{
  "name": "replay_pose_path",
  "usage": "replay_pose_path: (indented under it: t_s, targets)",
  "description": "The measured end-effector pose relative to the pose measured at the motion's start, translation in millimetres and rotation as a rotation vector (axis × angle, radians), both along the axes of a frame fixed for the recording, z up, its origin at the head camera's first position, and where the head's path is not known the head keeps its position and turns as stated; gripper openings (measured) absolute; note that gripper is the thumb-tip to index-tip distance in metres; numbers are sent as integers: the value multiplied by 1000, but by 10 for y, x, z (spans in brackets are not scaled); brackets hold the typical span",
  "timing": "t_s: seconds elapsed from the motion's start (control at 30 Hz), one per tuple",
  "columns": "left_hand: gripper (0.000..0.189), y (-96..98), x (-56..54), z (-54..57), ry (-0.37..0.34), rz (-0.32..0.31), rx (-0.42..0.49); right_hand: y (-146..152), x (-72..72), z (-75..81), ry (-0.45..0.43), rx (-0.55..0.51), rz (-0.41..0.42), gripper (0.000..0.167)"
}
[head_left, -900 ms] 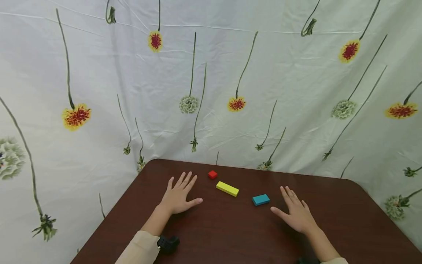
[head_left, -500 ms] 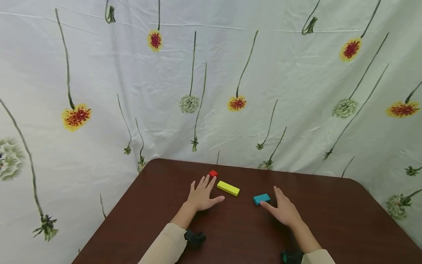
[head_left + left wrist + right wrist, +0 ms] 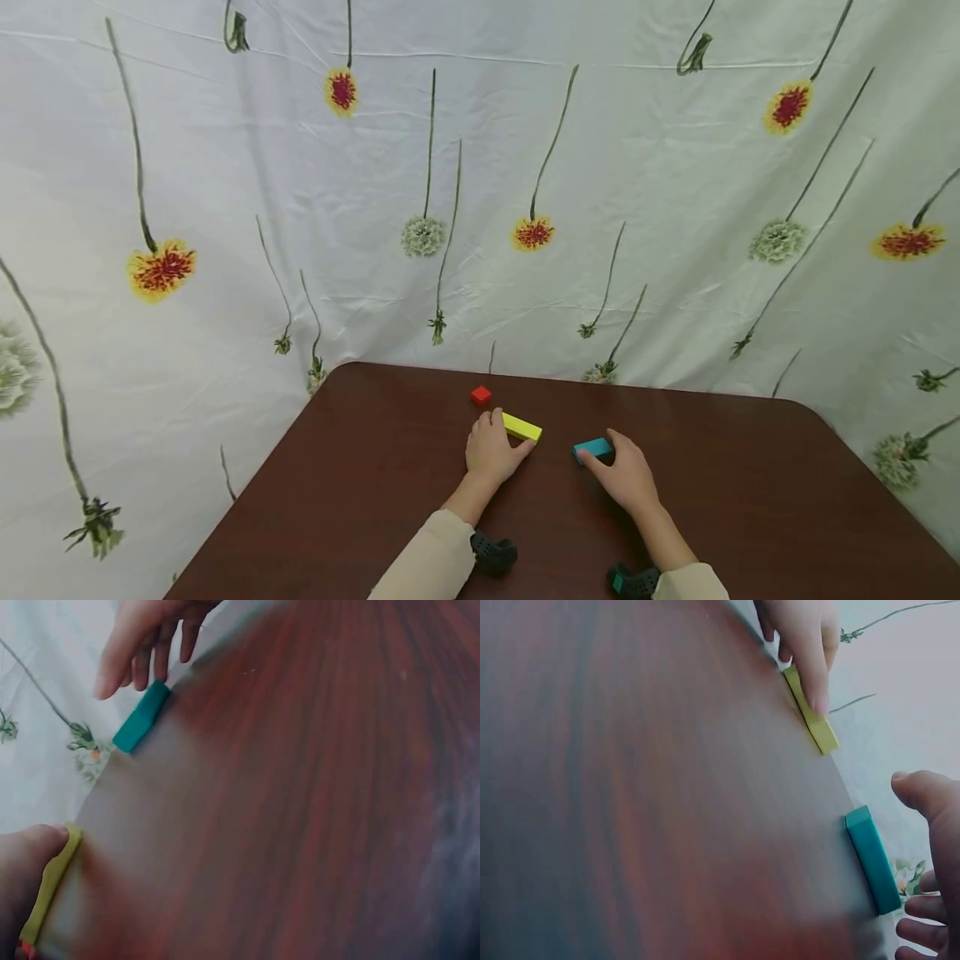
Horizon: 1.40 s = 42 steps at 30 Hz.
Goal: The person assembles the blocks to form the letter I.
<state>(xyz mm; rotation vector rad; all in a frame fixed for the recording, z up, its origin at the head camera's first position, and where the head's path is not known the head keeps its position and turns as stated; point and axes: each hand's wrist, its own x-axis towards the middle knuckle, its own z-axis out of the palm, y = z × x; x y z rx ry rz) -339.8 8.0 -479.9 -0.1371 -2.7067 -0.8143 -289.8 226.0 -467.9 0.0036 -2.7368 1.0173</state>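
Observation:
A long yellow block (image 3: 522, 427) lies on the table beneath my left hand (image 3: 491, 450). That hand's bent fingers overlap the block's left end, and its thumb stretches along the near side towards the other end. Seen from the left wrist, the thumb tip lies right at one end of the yellow block (image 3: 52, 885). My right hand (image 3: 626, 475) spans a shorter blue block (image 3: 592, 448), thumb at the near left and fingers at the far right. In the right wrist view a gap shows between this thumb and the blue block (image 3: 874, 862).
A small red block (image 3: 481, 395) sits farther back, just beyond the left fingers. The dark brown table (image 3: 750, 483) has rounded back corners. Behind it hangs a white flowered cloth (image 3: 480, 167). A black device (image 3: 493, 553) is strapped at the left wrist, another (image 3: 633, 581) at the right.
My left hand has moved right and forward to the yellow block, its fingers bending. The right hand has moved left to the blue block. The blocks stay where they were.

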Motion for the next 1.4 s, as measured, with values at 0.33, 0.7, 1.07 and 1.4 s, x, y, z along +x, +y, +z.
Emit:
replay_pose_path:
  t_s: [0.33, 0.7, 1.07, 1.4]
  targets:
    - [87, 124, -11, -74, 43, 61, 20, -99, -2, -58, 42, 20, -27, 83]
    - [88, 167, -2, -65, 37, 92, 15, -142, 5, -161, 83, 7, -79, 72]
    - [85, 141, -28, -16, 15, 80, 75, -120, -35, -182, 102, 6, -82, 62]
    - [85, 87, -38, -26, -3, 44, 74, -116, -39, -210, 114, 16, -85, 61]
